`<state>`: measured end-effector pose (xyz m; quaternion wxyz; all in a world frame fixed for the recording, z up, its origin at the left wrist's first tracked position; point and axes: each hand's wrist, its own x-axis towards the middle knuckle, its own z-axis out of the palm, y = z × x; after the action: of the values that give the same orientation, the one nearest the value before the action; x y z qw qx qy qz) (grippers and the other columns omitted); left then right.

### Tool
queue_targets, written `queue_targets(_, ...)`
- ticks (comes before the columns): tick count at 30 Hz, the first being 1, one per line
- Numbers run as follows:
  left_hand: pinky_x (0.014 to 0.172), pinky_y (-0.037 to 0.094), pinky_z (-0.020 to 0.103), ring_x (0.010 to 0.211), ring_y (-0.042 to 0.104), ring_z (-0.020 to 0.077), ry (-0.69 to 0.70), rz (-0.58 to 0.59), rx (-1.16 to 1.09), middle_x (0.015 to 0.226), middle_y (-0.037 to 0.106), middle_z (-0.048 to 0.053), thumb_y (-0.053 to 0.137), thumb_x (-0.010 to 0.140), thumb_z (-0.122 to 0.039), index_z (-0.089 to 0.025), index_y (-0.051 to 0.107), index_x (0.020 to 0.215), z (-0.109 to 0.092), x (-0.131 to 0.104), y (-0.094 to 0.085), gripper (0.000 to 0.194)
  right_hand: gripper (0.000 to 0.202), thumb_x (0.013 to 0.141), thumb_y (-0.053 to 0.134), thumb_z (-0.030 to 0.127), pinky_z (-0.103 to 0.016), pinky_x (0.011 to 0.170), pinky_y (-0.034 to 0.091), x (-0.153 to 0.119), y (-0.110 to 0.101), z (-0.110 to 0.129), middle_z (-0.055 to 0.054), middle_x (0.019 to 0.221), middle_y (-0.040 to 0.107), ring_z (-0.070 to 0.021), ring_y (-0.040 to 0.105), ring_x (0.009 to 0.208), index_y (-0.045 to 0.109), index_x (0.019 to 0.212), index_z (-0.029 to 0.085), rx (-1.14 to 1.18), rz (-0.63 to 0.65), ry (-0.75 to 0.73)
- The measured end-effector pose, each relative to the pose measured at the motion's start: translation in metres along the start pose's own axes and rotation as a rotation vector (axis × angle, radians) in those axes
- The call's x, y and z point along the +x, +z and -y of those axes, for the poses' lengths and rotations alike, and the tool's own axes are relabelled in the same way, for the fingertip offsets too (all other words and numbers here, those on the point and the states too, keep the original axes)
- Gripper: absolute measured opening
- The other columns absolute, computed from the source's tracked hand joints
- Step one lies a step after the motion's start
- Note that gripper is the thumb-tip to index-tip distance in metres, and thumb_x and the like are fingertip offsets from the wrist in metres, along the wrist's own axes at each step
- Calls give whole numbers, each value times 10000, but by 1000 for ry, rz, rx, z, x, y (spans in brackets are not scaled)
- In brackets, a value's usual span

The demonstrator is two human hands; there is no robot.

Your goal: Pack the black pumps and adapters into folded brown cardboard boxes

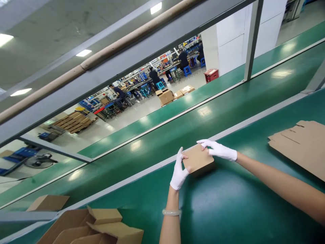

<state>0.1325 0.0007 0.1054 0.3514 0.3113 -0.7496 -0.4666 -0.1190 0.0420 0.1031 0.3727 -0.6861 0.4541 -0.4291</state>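
Note:
A small brown cardboard box (198, 158) with a flat top panel is between my two hands over the green work surface. My left hand (179, 173), in a white glove with bare fingertips, grips its left side. At the far right corner, my right hand (218, 149), gloved the same way, has its fingers closed on the box edge. The underside of the box is hidden. To the right lies flat, die-cut cardboard (302, 142) with slotted edges. Several opened cardboard boxes (101, 223) with raised flaps sit at the lower left.
Beyond a pale rail (154, 166) runs a green conveyor belt (162, 135), with another cardboard box (48, 202) at its left. Grey frame posts (252, 40) rise from the rail. People sit at benches farther back, near cartons (166, 96) and a wooden pallet (73, 122).

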Motion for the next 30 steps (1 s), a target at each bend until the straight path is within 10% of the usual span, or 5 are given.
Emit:
queue_targets(7,1073,337,500,1278,393,316,-71,129,397,1380,387,162,785,603,-494,-187,336,1312,-22,-1,-4,895,634,623,729,478,-465,1015,375,-7,-8,19,-150,1464,282,-338,411,1240,499,1137,189,-477,163,-44)
queue_targets(17,1038,412,425,1159,504,256,81,146,547,1290,491,129,667,761,-461,-157,512,1197,-30,12,-8,553,462,798,609,472,-434,962,448,5,-11,3,-142,1349,460,-281,539,1127,605,1164,190,-630,79,-268)
queue_targets(30,948,449,453,1154,482,306,195,301,1086,1298,489,152,562,797,-604,-145,486,1206,-57,9,-8,620,456,851,562,490,-479,888,492,-2,-19,9,-190,1384,436,-327,546,1118,608,1171,169,-956,131,-533)
